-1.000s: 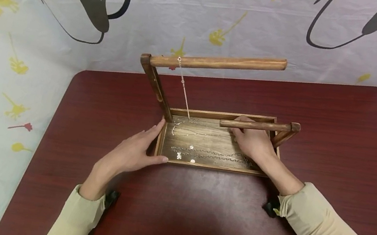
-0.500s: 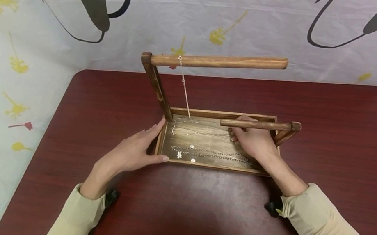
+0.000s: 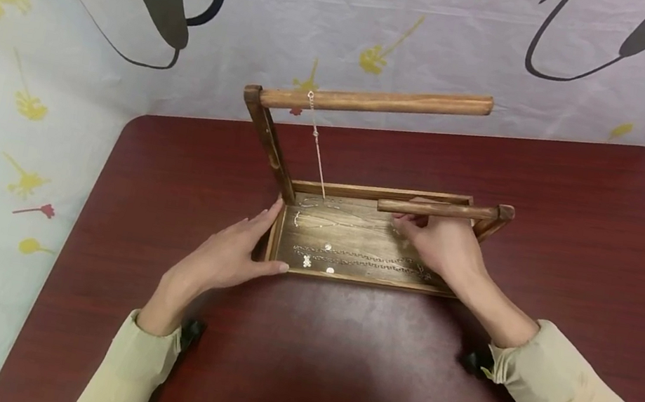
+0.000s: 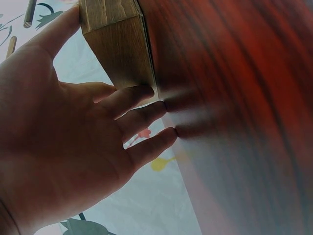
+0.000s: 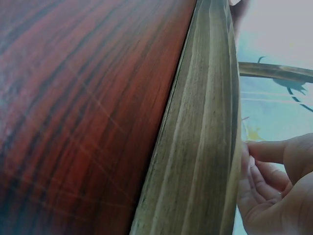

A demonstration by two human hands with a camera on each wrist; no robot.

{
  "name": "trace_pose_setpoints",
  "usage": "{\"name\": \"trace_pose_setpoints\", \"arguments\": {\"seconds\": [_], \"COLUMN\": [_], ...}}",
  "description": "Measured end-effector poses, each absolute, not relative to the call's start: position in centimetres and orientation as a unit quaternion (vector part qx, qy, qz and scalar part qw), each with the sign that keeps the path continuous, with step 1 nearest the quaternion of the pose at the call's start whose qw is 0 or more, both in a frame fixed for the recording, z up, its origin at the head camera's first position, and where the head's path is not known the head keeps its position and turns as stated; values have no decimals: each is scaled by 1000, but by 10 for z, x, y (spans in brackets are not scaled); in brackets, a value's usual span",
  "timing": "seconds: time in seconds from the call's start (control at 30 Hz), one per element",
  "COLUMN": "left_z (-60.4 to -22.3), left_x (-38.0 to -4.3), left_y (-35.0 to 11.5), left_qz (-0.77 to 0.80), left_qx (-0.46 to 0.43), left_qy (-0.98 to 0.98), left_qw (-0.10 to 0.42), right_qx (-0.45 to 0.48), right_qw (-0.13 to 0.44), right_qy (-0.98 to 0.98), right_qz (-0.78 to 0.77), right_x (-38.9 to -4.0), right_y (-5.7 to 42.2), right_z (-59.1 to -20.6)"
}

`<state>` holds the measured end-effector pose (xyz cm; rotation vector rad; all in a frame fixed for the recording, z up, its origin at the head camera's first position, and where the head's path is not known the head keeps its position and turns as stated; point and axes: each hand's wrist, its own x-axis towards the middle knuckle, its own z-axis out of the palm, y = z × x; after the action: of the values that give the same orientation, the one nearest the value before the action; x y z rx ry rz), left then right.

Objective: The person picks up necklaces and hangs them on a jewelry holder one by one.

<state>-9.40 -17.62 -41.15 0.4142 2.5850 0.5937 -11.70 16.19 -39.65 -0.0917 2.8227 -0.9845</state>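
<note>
Thumb and forefinger of the bare right hand (image 3: 449,247) meet in a near-closed pinch, apparently on one end of a fine silvery metal chain (image 3: 352,225); links between the tips too small to see. Pinch sits at 2 o'clock in a shallow rectangular brown wooden tray (image 3: 373,283), chain running toward 9. Bare left hand (image 3: 227,249) spread at 9, gripping nothing, thumb and forefinger touching the tray. Just changed: right wrist has edged toward 4 over the last half second, fingertips nearly in place, chain's lie much the same. Reads, by judgement, as fine adjusting, not carrying. Counts: one tray; two brown wooden posts (image 3: 269,139), at 10 and 3; two round brown wooden bars (image 3: 378,100), long and short; one thin pale metal chain (image 3: 316,134) hanging at 11; apparently one doubled dark metal link chain (image 3: 360,263) at 6; three small pale pieces (image 3: 306,262) near 7.
</note>
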Motion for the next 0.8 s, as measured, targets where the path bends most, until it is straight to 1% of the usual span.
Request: {"name": "trace_pose_setpoints", "arguments": {"seconds": [0.1, 0.3, 0.5, 0.8], "left_z": [-412, -413, -413, -412], "left_x": [-95, -95, -94, -94], "left_y": [-176, -176, -176, -176], "left_qz": [215, 215, 216, 216], "left_qx": [153, 160, 163, 158], "left_qy": [938, 938, 938, 938], "left_qw": [227, 220, 217, 218], "right_qx": [-32, -68, -105, -117], "right_qw": [44, -10, -32, -61], "right_qy": [942, 935, 926, 923], "right_qz": [-332, -349, -361, -362], "right_x": [-114, -109, -99, -90], "right_y": [162, 161, 161, 156], "right_z": [-394, -396, -398, -388]}}
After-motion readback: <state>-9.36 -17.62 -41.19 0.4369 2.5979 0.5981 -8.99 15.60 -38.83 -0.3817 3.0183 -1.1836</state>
